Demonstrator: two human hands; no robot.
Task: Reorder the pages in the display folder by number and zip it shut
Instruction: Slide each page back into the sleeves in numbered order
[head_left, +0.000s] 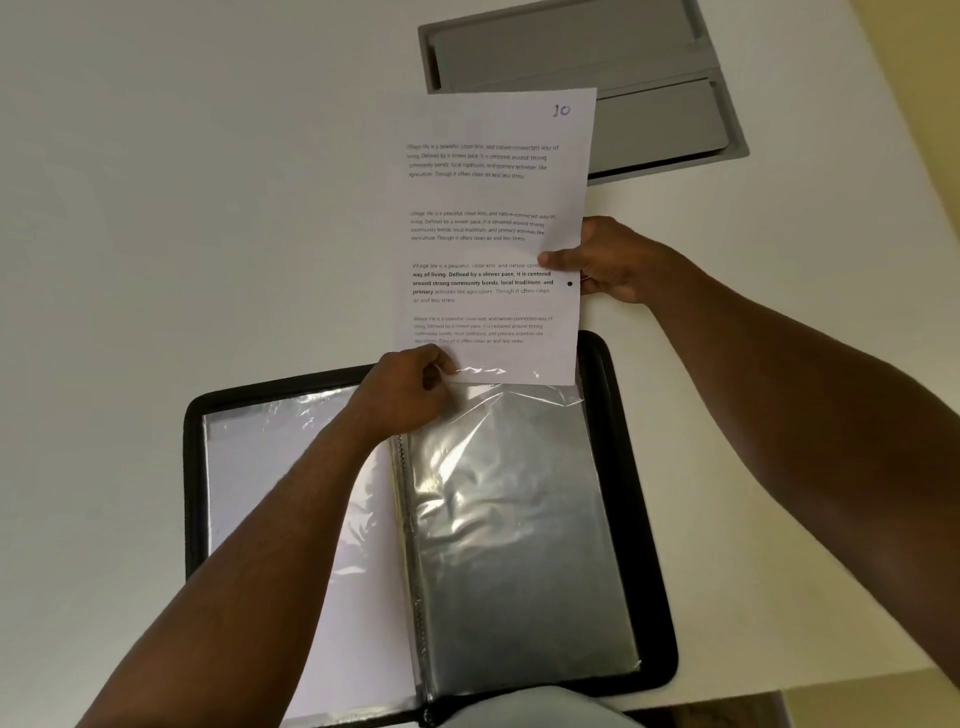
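- The page (493, 234), marked "10" by hand in its top right corner, stands above the top edge of the open display folder (631, 519); its bottom edge sits at the mouth of the right-hand plastic sleeve (509, 519).
- The right hand (608, 260) grasps the page at its right edge about halfway up, thumb on the printed face and fingers behind the sheet.
- The left hand (405, 395) has its grip pinched on the top lip of the sleeve at the page's lower left corner; whether the fingers also catch the paper itself cannot be told.
- The folder lies flat and open on the white table (156, 208), its black zip border showing all round. The left half holds a sleeve with a white sheet (249, 467) inside; the right sleeve looks dark and glossy, with no paper showing in it.
- The folder's near edge reaches the table's near edge; its right border is near the table's right edge.
- Beyond the page a grey recessed panel (649, 57) is set in the table, and the page's top right part overlaps it in the view.
- To the left of the folder and page the table surface is broad and bare.
- Both forearms reach forward from the bottom of the view, the left crossing over the folder's left half, the right coming in from the lower right, above the table beside the folder.
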